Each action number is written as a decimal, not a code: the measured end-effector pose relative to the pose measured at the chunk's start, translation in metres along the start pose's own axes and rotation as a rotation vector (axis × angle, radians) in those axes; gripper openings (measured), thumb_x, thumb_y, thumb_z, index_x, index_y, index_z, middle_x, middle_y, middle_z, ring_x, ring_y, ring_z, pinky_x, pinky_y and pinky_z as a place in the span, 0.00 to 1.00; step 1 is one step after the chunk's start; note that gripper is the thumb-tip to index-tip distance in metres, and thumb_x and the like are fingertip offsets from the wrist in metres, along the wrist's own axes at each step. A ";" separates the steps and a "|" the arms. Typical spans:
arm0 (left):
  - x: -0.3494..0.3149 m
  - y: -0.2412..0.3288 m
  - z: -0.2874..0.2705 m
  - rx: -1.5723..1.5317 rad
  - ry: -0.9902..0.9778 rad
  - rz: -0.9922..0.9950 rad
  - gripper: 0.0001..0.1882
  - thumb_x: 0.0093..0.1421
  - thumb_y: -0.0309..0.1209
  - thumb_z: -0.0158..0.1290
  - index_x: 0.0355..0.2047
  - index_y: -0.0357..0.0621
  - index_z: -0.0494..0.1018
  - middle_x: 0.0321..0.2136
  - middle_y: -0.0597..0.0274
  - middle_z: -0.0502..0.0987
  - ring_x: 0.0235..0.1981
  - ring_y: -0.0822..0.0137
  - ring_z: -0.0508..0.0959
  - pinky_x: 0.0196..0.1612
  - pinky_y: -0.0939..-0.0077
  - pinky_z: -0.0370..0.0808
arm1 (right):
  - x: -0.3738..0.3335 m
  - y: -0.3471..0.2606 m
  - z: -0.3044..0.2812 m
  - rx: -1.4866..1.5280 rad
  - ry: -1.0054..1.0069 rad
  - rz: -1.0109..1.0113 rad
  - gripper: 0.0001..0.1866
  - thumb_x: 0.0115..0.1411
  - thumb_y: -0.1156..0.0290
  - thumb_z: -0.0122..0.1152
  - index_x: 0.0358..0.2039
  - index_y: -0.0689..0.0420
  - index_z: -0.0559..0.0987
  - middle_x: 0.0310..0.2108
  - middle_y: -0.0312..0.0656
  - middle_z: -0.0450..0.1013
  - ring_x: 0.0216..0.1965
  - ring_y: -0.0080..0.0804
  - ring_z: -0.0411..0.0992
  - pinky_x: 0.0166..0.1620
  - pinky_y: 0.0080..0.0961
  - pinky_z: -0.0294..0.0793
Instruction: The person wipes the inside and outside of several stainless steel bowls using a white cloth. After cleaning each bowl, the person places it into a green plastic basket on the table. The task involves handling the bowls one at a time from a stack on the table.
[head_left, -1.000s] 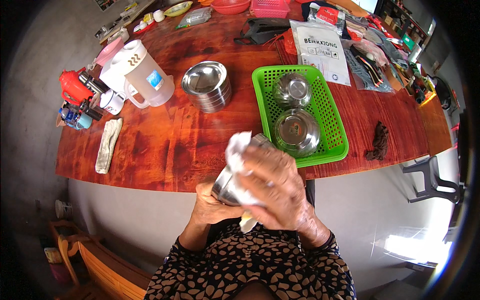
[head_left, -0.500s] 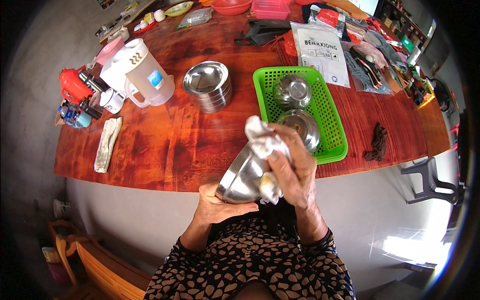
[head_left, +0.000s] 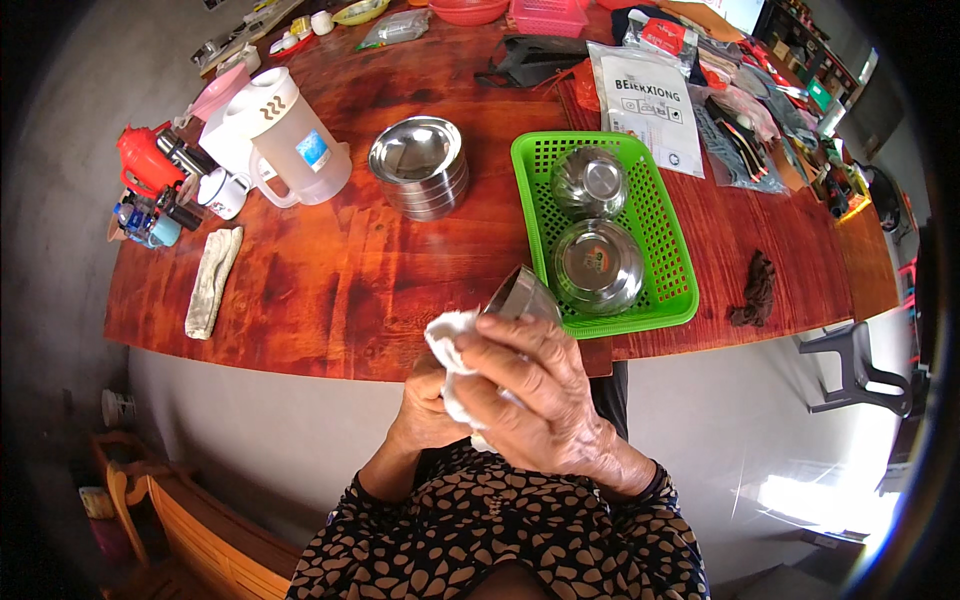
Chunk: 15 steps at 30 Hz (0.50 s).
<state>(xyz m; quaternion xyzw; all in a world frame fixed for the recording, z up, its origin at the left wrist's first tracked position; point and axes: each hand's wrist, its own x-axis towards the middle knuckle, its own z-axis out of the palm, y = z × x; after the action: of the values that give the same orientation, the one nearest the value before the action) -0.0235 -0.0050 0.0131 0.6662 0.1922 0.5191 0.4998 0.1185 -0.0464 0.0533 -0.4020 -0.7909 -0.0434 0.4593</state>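
Bowls [head_left: 418, 170] in a steel stack stand at left on the counter [head_left: 320, 290]; next, at its near edge, the left hand [head_left: 425, 408], partly hidden, appears to have its fingers clamped on a tilted steel bowl [head_left: 530, 296], while a white cloth [head_left: 450, 340], close against it, is gripped in the fingers of the right hand [head_left: 535, 400]. At right, two upturned bowls [head_left: 598, 262] lie in the green basket [head_left: 668, 240]. We judge the wiping under way and unfinished; whether stack or basket holds wiped ones, we cannot tell.

Black sleeves [head_left: 650, 535] dappled with tan
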 end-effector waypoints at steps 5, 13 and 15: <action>-0.005 -0.001 -0.007 0.020 -0.104 0.016 0.16 0.40 0.22 0.65 0.32 0.34 0.75 0.28 0.55 0.79 0.27 0.65 0.80 0.28 0.77 0.75 | -0.002 0.011 0.002 0.097 0.107 0.060 0.16 0.47 0.67 0.60 0.39 0.53 0.76 0.49 0.41 0.65 0.50 0.38 0.64 0.51 0.38 0.65; 0.002 0.003 -0.005 0.056 -0.142 -0.013 0.16 0.40 0.22 0.67 0.30 0.31 0.75 0.27 0.54 0.79 0.26 0.68 0.80 0.29 0.78 0.76 | -0.002 0.038 -0.008 0.264 0.172 0.353 0.14 0.56 0.67 0.54 0.41 0.60 0.75 0.42 0.50 0.68 0.42 0.39 0.66 0.43 0.37 0.68; -0.001 0.008 -0.004 0.038 -0.091 -0.078 0.15 0.40 0.22 0.67 0.29 0.31 0.75 0.24 0.55 0.79 0.26 0.71 0.80 0.30 0.80 0.77 | -0.009 0.051 -0.014 0.315 0.156 0.569 0.19 0.52 0.72 0.58 0.45 0.59 0.71 0.42 0.49 0.69 0.40 0.41 0.69 0.41 0.35 0.72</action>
<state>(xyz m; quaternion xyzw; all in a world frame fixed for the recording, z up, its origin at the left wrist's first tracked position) -0.0297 -0.0074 0.0188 0.6903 0.2049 0.4649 0.5152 0.1649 -0.0234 0.0390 -0.5262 -0.6064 0.1786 0.5687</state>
